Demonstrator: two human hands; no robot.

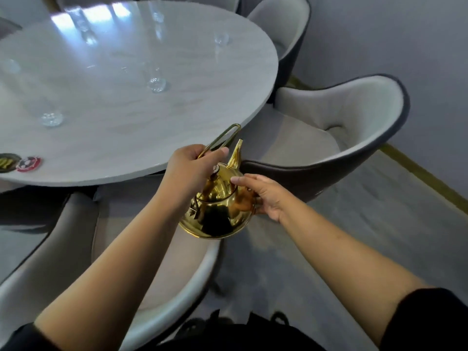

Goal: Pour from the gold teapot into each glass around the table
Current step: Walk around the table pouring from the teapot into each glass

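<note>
Round pale marble worktop [177, 127], glossy, with grey padded chairs [342, 122] ringing it.

Gold teapot [217, 214] is off the worktop, held in the air just outside the near edge, over the gap between two chairs. Left hand [190, 163] grips the thin wire handle [224, 136]. Right hand [266, 198] cups the pot's side, thumb on the shoulder beside the lid [215, 191]. Spout [236, 154] points up toward the worktop; nothing is pouring.

Clear glasses stand well apart: one by the near-left edge [52, 119], one toward the middle [156, 83], one by the far-right edge [221, 38], more at the far edge. All are blurred, so I can't tell if any hold liquid.

Risks as I read them:
- Clear glass on a shiny pale top is low contrast. It's easy to clip one with the pot's base or spout on the way in, and those narrow glasses look likely to tip.
- The wire handle looks like it pivots. If the right hand lets go, the pot swings and the stream overshoots a small rim.
- A steep tilt could let the lid slide off, so the thumb should stay near it.
- Far-edge glasses mean leaning over chair backs at arm's length, where there is less control and more chance of dribble across the worktop.
- Any drip now lands on upholstery, not stone.
</note>
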